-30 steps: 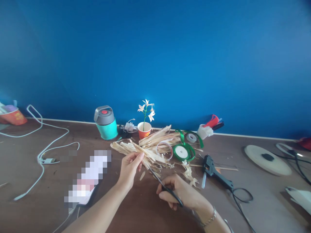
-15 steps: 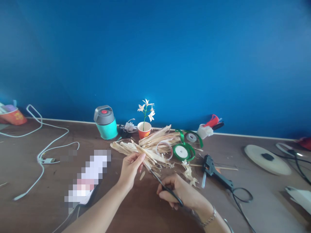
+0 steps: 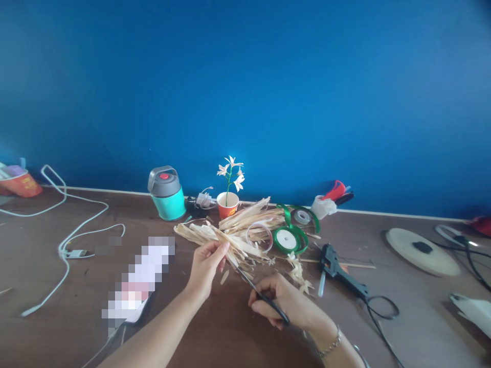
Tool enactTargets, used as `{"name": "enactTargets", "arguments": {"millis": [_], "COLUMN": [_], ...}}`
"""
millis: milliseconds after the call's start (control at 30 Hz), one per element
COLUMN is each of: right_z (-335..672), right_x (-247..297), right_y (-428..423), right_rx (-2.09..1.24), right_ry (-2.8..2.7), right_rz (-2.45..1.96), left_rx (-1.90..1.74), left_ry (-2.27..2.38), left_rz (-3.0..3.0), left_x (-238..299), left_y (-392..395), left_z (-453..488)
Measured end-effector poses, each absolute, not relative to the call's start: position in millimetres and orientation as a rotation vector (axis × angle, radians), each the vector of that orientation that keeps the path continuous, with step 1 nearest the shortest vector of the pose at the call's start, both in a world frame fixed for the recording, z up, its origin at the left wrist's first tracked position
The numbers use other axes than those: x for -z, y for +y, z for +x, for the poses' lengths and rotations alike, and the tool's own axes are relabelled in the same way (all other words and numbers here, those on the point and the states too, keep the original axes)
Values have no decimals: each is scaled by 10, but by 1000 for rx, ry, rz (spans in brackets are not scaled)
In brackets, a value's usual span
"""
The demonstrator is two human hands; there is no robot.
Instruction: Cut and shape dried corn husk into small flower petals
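My left hand (image 3: 208, 263) pinches a small pale piece of dried corn husk between thumb and fingers; most of the piece is hidden by the fingertips. A pair of scissors (image 3: 264, 297) with black handles is gripped in my right hand (image 3: 282, 301), its blades pointing up and left close to my left fingertips. Whether the blades touch the piece I cannot tell. Just behind my left hand lies a heap of dried corn husks (image 3: 251, 214). Small cut scraps (image 3: 224, 277) are scattered around its near side.
Behind the heap stands a paper cup (image 3: 227, 209) holding a white-flowered stem (image 3: 229, 181). Right of it are a green ribbon roll (image 3: 286, 240) and a glue gun (image 3: 343, 273) with its cable. A turquoise jar (image 3: 168, 202), white cables (image 3: 65, 245) and a blurred-out phone-like object (image 3: 141, 278) lie left.
Almost nothing differs. Both hands and the scissors stay in nearly the same place.
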State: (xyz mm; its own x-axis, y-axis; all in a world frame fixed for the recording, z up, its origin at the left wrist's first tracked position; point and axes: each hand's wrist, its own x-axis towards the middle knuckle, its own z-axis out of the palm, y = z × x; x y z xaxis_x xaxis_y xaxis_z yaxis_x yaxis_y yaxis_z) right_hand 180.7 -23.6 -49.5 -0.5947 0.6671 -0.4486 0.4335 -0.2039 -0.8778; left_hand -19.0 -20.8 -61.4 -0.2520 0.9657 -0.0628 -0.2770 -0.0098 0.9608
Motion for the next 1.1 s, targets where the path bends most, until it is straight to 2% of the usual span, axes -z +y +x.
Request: {"name": "enactTargets", "arguments": {"millis": [1100], "right_z": [1793], "right_x": [442], "right_y": [-250], "right_rx": [-1840], "right_ry": [-1869], "right_rz": [-1373], "left_rx": [-1502], "left_ry": [1157], "left_rz": [840], "left_x": [651], "left_y": [-196], "left_z": [-203]}}
